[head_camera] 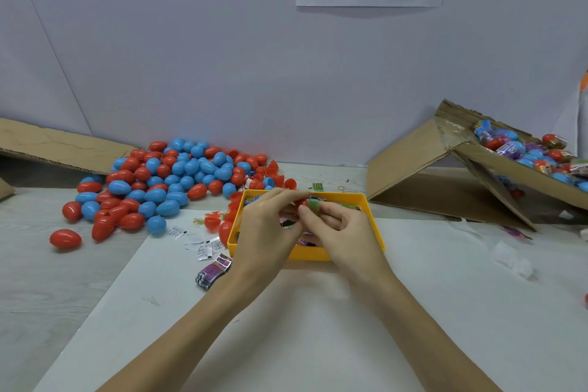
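Both hands meet over a yellow tray (370,210) at the middle of the table. My left hand (270,226) grips a red egg half (301,202), of which only a small part shows between the fingers. My right hand (343,229) pinches a small green packet (315,205) right against that red half. The tray holds several small colourful packets, mostly hidden under my hands.
A big heap of red and blue plastic eggs (171,178) lies at the left. Loose red halves (212,222) and small paper slips (205,248) lie beside the tray. A tilted cardboard box (477,162) with wrapped eggs stands at the right. A cardboard flap (57,146) lies far left.
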### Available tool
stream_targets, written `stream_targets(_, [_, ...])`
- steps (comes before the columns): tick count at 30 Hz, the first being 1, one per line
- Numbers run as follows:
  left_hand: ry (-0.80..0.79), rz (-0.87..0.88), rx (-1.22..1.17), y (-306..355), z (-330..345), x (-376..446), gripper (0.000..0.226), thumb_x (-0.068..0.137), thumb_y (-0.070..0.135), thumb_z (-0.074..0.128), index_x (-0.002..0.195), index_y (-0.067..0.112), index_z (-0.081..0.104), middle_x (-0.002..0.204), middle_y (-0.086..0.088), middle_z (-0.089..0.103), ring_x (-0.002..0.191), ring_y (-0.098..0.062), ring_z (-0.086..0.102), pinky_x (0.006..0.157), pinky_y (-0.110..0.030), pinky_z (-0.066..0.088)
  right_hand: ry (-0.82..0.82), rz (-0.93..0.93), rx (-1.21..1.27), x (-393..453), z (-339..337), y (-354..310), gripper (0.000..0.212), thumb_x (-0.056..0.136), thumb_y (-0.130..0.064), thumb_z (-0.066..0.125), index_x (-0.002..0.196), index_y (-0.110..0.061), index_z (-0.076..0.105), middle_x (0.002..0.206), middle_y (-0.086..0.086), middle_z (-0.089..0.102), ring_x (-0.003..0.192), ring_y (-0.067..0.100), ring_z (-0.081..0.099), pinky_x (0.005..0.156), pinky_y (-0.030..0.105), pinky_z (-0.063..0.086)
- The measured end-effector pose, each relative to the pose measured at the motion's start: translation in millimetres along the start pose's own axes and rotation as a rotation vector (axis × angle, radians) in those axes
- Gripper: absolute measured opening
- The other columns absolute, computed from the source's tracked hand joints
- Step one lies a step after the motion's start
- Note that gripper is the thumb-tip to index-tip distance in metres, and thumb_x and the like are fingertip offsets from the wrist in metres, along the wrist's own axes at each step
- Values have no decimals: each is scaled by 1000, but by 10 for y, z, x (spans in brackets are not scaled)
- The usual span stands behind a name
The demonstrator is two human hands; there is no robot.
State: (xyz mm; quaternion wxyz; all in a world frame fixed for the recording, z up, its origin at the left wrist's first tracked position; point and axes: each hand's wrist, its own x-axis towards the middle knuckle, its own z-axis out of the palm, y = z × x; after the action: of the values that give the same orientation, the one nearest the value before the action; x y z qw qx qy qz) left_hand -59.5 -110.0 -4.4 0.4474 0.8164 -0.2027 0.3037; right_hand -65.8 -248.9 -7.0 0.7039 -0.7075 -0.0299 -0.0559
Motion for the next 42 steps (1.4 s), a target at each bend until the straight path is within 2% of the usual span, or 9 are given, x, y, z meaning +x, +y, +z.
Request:
stream_targets(6, [-66, -30, -97, -45, -72, 64, 46, 82, 9, 82, 126, 16, 72, 100, 5, 71, 93, -9, 71, 86, -21, 58, 33, -34, -4, -6, -36, -23, 38, 96, -28, 71, 129, -8, 69, 105, 2, 79, 94, 14, 77, 88, 37, 63])
stream_targets(13, [-104, 117, 80, -4, -11, 4, 50, 72, -6, 85, 119, 10, 75, 107, 1, 71, 96, -9, 65, 87, -7, 48, 57, -160, -175, -59, 31, 10, 13, 92, -31, 76, 101, -23, 80, 91, -6, 79, 92, 12, 75, 84, 43, 63])
stream_targets(18, [-161, 84, 122, -87, -53, 45, 58, 88, 29, 79, 140, 19, 58, 119, 8, 62, 98, -5, 61, 88, -15, 51, 74, 17, -88, 78, -168, -164, 17, 96, -33, 72, 99, -18, 80, 81, -12, 75, 77, 2, 68, 73, 26, 58])
stream_targets(21, [-155, 67, 281, -204, -106, 87, 36, 94, 34, 71, 126, 18, 68, 117, 5, 62, 102, -10, 58, 84, -21, 49, 21, 181, 336, 374, -503, -526, 17, 98, -19, 67, 99, -3, 72, 82, 5, 67, 74, 13, 61, 66, 23, 51])
stream_targets(24, [-137, 45, 392, -332, -162, 119, 20, 95, 30, 70, 108, 16, 74, 108, 2, 62, 99, -16, 56, 81, -30, 51, 134, 83, 904, 723, -979, -986, 11, 97, -13, 61, 98, -3, 64, 98, 10, 67, 85, 19, 65, 71, 20, 51])
stream_targets(26, [-144, 0, 413, -410, -188, 124, 18, 96, 32, 69, 104, 17, 74, 104, 3, 61, 98, -16, 52, 86, -31, 49, 241, 21, 1035, 854, -1192, -1117, 35, 95, -22, 66, 116, 6, 57, 122, 16, 62, 107, 23, 68, 83, 23, 55])
stream_targets(28, [-164, -31, 439, -477, -192, 127, 19, 96, 34, 68, 104, 18, 74, 104, 4, 61, 98, -16, 50, 83, -28, 45, 238, 87, 974, 895, -1245, -1024, 53, 95, -30, 68, 129, 7, 51, 128, 21, 60, 116, 25, 65, 92, 26, 55])
stream_targets(35, [-266, -22, 501, -564, -189, 133, 24, 95, 38, 68, 110, 20, 74, 113, 5, 62, 110, -15, 47, 86, -26, 41, -45, 292, 774, 499, -694, -231, 39, 88, -19, 64, 121, 0, 69, 102, 11, 72, 87, 20, 70, 74, 27, 54])
stream_targets(42, [-131, -11, 511, -694, -253, 194, 28, 100, 42, 60, 110, 18, 72, 106, 3, 60, 100, -15, 47, 86, -31, 45, -30, 330, 827, 432, -549, 37, 26, 99, -7, 54, 117, 2, 70, 85, 8, 68, 71, 14, 66, 63, 25, 58])
